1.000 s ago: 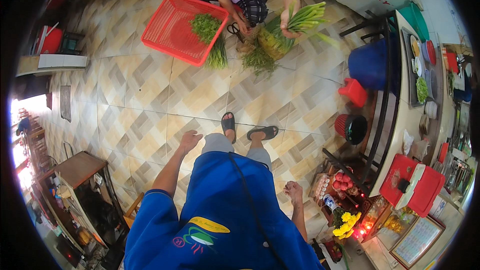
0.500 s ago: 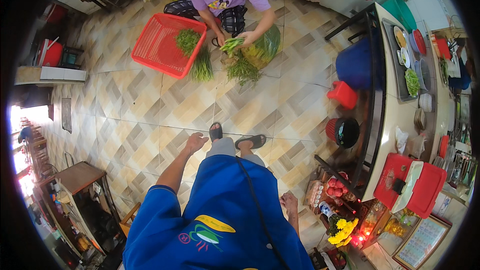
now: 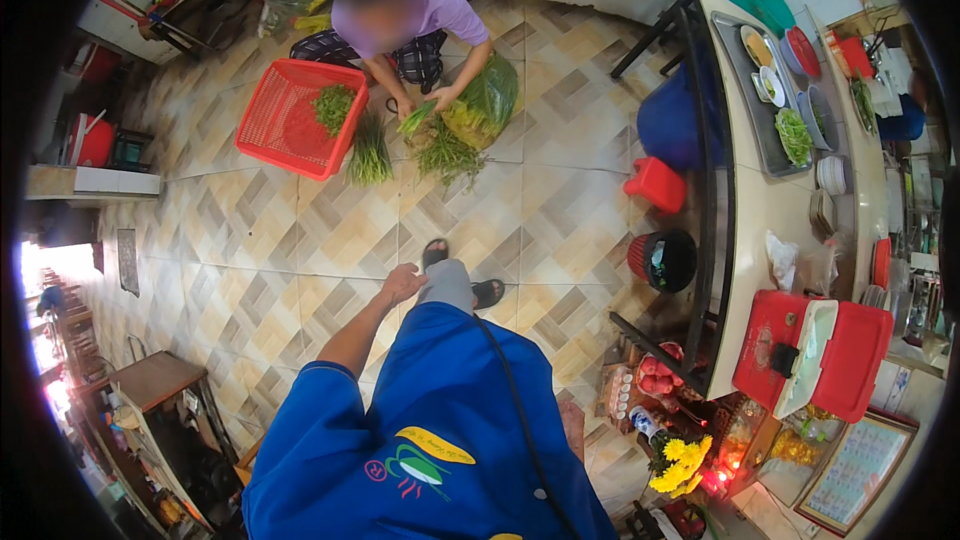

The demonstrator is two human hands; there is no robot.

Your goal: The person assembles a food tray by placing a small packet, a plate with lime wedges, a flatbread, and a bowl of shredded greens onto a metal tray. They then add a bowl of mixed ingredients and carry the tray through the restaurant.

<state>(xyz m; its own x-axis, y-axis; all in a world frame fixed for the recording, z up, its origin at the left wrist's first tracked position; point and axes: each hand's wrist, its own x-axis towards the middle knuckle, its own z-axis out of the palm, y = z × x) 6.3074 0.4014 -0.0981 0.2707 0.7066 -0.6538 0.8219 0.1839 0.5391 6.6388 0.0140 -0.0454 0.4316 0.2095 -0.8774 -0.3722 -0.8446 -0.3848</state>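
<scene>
My left hand [image 3: 404,283] hangs beside my left knee, over the tiled floor. It holds nothing, and its fingers are loosely apart. Only a strip of my right hand [image 3: 571,425] shows past the edge of my blue shirt; its fingers cannot be made out. Ahead, a co-worker [image 3: 425,25] in a light purple top sits low on the floor, both hands on a bunch of green stalks [image 3: 417,118]. Around this person are a red plastic basket [image 3: 270,140] with leafy greens [image 3: 333,108] in it, long thin greens [image 3: 370,150] and loose herbs [image 3: 447,155].
On the right runs a counter [image 3: 750,210] with a metal tray, dishes and an open red cooler box [image 3: 770,345]. Below it are a red stool [image 3: 656,185] and a dark bin [image 3: 668,261]. Yellow flowers [image 3: 683,464] stand lower right; a wooden cabinet [image 3: 158,375] is at left.
I have stepped forward, and my feet are placed differently. My right hand has slipped mostly behind my shirt. The co-worker's head has bent lower over the greens.
</scene>
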